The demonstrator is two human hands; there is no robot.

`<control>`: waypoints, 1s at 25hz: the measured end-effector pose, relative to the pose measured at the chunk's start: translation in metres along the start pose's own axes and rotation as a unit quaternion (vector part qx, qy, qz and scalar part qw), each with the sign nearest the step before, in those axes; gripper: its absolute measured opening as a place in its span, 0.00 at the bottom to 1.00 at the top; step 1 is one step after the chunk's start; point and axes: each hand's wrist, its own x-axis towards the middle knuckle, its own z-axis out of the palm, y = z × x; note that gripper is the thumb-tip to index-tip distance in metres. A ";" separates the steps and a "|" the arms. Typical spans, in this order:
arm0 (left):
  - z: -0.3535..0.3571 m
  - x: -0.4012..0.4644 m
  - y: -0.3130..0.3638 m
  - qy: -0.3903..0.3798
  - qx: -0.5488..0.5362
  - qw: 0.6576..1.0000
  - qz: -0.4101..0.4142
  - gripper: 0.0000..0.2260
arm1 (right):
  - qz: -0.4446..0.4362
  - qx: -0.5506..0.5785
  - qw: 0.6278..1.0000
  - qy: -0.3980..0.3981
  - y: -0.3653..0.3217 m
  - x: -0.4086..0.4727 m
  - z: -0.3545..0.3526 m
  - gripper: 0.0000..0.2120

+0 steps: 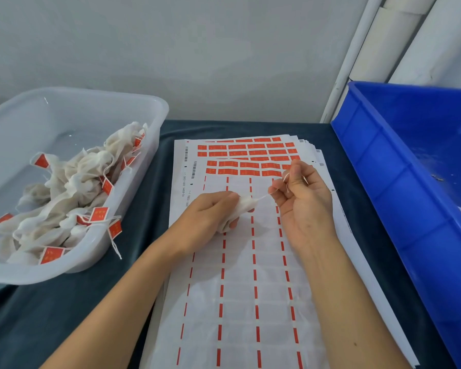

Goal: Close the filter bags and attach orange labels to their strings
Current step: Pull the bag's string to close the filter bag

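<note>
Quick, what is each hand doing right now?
Left hand: grips a small white cloth filter bag.
Right hand: pinches the bag's thin white string, pulled taut.

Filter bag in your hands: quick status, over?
Left hand grips filter bag. Right hand pinches its string, pulled taut. No orange label on it yet. Nothing in the way.

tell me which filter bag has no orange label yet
The filter bag gripped in the left hand, its string pulled by the right hand. The bags in the clear tub already carry labels.
</note>
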 end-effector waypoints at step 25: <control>-0.002 0.001 0.006 0.063 -0.098 0.993 0.019 0.17 | -0.218 -0.405 0.876 -0.143 0.020 -0.011 0.007 0.05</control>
